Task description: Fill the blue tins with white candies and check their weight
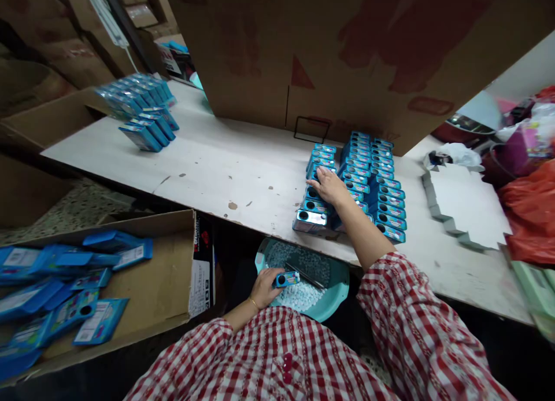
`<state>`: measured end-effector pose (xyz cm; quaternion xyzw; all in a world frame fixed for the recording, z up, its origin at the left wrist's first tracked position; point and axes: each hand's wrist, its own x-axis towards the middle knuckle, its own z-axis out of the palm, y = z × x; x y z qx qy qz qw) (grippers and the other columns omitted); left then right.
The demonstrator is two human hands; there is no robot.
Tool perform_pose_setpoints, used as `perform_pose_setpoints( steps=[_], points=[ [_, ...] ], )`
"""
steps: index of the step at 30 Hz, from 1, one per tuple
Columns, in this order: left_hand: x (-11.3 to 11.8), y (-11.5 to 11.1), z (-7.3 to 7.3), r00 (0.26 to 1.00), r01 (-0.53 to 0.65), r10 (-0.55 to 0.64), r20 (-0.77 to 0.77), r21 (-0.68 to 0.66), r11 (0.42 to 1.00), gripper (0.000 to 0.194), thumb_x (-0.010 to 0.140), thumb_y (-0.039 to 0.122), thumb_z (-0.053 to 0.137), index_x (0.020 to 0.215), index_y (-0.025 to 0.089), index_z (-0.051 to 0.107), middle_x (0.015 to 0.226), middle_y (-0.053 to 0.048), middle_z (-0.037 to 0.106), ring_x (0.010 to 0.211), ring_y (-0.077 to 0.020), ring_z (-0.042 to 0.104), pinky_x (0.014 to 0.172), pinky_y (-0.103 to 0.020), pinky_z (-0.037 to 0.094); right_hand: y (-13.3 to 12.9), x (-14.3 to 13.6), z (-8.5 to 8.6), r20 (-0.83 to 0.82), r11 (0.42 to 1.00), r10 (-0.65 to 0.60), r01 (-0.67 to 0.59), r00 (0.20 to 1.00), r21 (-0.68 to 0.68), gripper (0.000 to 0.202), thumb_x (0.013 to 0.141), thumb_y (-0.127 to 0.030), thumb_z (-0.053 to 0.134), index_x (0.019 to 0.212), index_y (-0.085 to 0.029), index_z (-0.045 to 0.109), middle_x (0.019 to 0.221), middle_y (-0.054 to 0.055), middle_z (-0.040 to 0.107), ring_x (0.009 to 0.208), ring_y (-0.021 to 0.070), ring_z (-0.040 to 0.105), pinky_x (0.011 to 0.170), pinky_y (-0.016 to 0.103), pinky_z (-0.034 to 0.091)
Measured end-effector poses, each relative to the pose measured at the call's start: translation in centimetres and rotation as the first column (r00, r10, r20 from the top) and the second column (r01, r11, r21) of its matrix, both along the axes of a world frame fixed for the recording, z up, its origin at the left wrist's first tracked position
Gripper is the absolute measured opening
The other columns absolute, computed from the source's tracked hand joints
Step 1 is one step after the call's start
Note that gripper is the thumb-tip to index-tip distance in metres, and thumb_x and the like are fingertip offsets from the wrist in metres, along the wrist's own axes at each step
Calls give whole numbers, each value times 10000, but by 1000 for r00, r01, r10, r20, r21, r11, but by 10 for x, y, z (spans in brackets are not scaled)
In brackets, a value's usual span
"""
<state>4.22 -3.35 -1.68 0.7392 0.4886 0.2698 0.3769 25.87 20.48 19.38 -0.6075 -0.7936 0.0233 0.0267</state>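
The head view shows us seated at the counter with our left hand low over a teal basin of small white pellets, its fingers pinching one small blue box by its end. Our right hand lies flat, fingers spread, on the block of blue boxes standing in about four rows near the counter's front edge; each row is too tightly packed for us to count exactly. We judge we are between boxes: one in hand at the basin, the filled ones being steadied. The next move calls for a free slot in the left row. One further pile of boxes sits well apart at the far left, and one carton of flat blue packs stands beside us.
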Motion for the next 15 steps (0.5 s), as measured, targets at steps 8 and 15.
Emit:
perform_pose_setpoints(
  steps=[8,15],
  points=[
    [-2,1,-6,999,32,-33,39,26,999,375,751,335,597,1109,219,599,1068,-92,675,1006,-247,620,930,-435,439,37,1,4,-18,998,0,1,1000,57,579,940,-499,221,1241,-102,515,1367,156,476,1275,254,409,1071,397,277],
    [-3,2,-7,998,49,-50,35,26,998,384,757,338,592,1120,215,587,1106,-95,666,1022,-247,613,952,-444,422,75,1,-12,0,996,-89,89,996,-30,673,929,-517,218,1383,-39,355,1465,183,333,1365,289,268,1107,440,208]
  ],
)
